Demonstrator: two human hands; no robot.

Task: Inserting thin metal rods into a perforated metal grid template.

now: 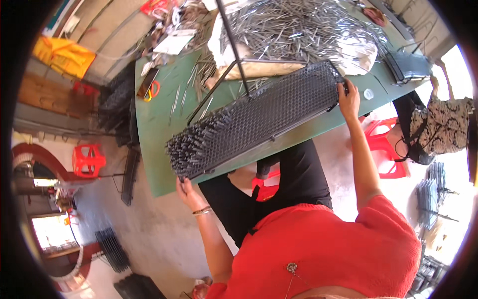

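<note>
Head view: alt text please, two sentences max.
Both hands, left hand and right hand, grip opposite ends of a long black rack packed with metal rods on a green table. A pile of loose rods lies behind it.

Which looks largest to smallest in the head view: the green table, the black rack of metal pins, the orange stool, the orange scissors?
1. green table
2. black rack of metal pins
3. orange stool, though it stands farther away
4. orange scissors
</note>
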